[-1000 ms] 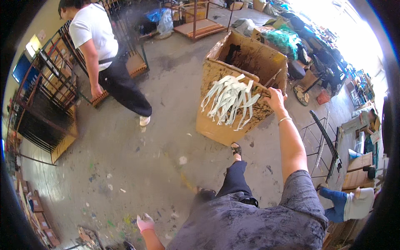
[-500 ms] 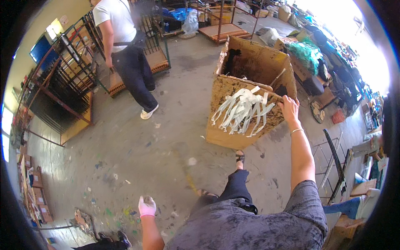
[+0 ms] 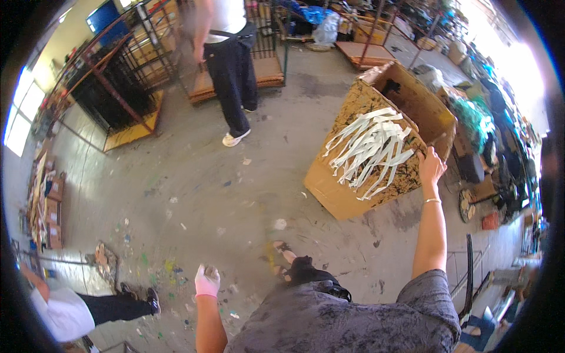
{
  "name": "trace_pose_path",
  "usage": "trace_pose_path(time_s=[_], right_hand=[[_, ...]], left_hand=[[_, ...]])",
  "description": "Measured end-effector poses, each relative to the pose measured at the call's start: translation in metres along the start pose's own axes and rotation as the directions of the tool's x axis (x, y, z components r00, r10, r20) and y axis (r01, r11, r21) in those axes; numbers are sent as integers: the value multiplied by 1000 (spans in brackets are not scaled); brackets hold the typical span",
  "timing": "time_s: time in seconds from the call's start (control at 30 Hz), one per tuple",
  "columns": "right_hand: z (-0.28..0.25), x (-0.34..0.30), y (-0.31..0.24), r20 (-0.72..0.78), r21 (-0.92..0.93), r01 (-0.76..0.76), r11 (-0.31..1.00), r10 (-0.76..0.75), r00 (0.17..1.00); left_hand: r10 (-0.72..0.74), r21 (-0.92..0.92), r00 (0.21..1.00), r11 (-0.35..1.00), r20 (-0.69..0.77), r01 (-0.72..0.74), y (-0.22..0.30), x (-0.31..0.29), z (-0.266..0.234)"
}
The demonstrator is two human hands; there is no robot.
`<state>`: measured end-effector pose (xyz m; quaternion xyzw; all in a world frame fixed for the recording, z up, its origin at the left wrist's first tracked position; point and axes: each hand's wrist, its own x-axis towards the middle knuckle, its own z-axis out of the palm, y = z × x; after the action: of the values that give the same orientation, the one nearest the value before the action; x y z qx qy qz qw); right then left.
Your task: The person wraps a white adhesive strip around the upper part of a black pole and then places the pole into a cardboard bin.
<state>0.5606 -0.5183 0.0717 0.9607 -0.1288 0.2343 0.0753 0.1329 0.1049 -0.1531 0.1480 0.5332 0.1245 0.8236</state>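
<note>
A tall cardboard box (image 3: 329, 187), open at the top and smeared with black stains, stands tilted to the right of centre. White strips (image 3: 376, 144) hang in a bunch down its near side. My right hand (image 3: 432, 167), bare with a bracelet at the wrist, is closed on the box's upper rim at the near right corner. Low in the picture, apart from the box, my left hand (image 3: 207, 281) wears a white glove with a pink cuff. Its fingers are curled in, and nothing shows in them.
A person in dark trousers (image 3: 229, 82) stands by metal rack carts (image 3: 268, 73) at the back; another person (image 3: 65, 315) is at lower left. Heaped bags and bundles (image 3: 500, 117) line the right side. A metal frame (image 3: 469, 276) stands near my right arm. Scraps dot the concrete floor (image 3: 194, 194).
The box has shifted right in the picture and tilted, my right hand still on its rim. The view has turned. A person at lower left has come further into view.
</note>
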Motion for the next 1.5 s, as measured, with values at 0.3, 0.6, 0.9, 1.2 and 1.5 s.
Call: trace_pose_path(time_s=[0.3,0.6,0.9,1.2,1.5], right_hand=[[5,2,23,-124,12,248,969,-245,962],[12,7,33,55,-19,158,987,-157,986],[6,2,23,49,-99,72,993,-67,997],[40,-122,-170,-284,589,527,613,-453,845],[45,-257,-309,113,909,351,226,-942,315]], left_hand=[[170,-213,975,957,-147,-199,-27,-82,-57],[146,-169,964,968,-222,-186,10,-44,-69],[140,-57,989,989,38,-137,-4,-35,-7],[120,-183,990,974,-76,-132,-35,-62,-67],[35,-312,969,949,244,44,-98,-5,-114]])
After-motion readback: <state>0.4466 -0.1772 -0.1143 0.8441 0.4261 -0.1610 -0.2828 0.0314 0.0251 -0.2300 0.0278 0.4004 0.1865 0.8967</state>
